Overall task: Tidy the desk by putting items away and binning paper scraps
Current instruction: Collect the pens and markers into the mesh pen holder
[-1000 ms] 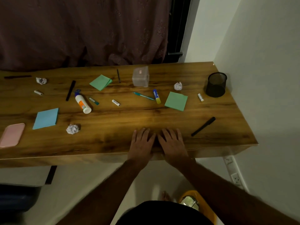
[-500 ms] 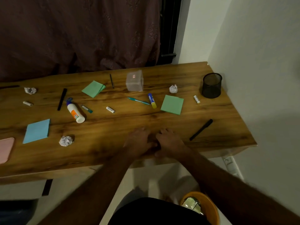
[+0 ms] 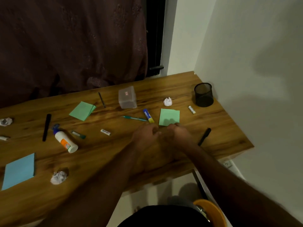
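Observation:
My left hand [image 3: 145, 136] and my right hand [image 3: 180, 135] hover side by side over the front middle of the wooden desk [image 3: 114, 154], fingers curled, holding nothing, both blurred. My right hand's knuckles are at the near edge of a green sticky pad [image 3: 169, 116]. Crumpled paper balls lie at the back right [image 3: 167, 101], front left [image 3: 58, 177] and far left [image 3: 6, 121]. A glue stick [image 3: 148, 115] and a teal pen [image 3: 134, 118] lie just beyond my left hand. A black marker [image 3: 204, 136] lies right of my right hand.
A black mesh pen cup [image 3: 203, 95] stands at the back right corner, a clear box [image 3: 127, 99] at the back middle. A glue bottle [image 3: 65, 141], another green pad [image 3: 82, 110], a blue pad [image 3: 18, 171] and small items lie to the left. An orange bin [image 3: 211, 210] sits below the desk.
Both hands lifted off the desk's front edge, curled their fingers and moved forward toward the green pad. The camera has tilted and shifted left.

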Available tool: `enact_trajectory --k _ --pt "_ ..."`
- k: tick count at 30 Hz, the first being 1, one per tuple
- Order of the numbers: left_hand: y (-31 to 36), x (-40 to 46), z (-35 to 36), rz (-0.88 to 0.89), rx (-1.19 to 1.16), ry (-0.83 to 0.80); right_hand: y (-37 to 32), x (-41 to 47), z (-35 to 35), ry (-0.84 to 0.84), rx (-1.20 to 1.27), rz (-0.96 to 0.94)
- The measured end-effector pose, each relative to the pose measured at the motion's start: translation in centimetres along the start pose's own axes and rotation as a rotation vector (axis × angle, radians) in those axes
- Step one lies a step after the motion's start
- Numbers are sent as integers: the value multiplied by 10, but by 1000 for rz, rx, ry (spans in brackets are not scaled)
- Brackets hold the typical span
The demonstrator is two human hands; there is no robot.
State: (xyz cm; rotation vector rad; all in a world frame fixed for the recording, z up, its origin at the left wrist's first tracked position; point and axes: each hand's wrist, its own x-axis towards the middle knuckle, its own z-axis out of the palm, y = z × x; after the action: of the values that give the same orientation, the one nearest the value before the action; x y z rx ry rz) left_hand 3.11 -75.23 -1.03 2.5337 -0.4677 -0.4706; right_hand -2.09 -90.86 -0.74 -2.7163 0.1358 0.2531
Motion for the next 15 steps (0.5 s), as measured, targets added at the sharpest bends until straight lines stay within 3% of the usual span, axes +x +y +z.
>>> enact_trajectory --k 8,15 --pt "25 44 -6 -35 -416 73 59 54 -55 300 233 337" --pt "51 81 -16 -83 -521 137 134 122 -110 455 361 483"
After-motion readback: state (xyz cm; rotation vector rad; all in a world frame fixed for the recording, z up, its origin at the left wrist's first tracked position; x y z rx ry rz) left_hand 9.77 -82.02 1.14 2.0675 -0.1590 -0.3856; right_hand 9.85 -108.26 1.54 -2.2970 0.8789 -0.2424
